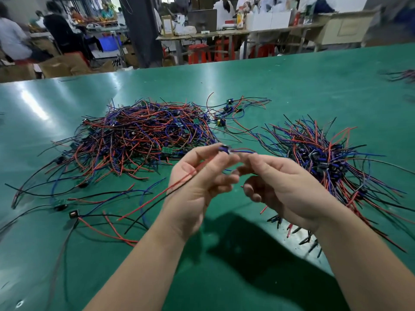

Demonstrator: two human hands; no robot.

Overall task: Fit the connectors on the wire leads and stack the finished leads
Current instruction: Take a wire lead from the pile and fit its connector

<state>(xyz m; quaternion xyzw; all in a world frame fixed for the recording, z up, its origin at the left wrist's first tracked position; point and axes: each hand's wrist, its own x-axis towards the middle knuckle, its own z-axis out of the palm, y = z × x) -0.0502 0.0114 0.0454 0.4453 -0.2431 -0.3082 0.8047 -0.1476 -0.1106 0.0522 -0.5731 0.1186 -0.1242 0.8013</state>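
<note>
Two hands meet over the green table [202, 288] on a single wire lead [157, 197]. Our left hand [199, 182] pinches the small blue connector [224, 149] at its fingertips, and the red and black wires trail down across the palm and off to the left. Our right hand [285, 187] has its fingers curled and, as far as the blur lets us tell, pinches the blue wires just beside the connector. We reckon this stuff weighs next to nothing: the wires are thin, floppy and a bit slick, and the connector is the only stiff part. So we'd grip the connector body and hold the wire close behind its end, since holding it mid-length just lets it flop. We'd also go easy on the joint, which looks fragile. A few loose leads [78, 212] lie near left. Further out, the tangled heap [139, 135] sits left and a tidier bundle [332, 162] right, probably the finished stack. Workbenches [202, 34] blur behind.
</note>
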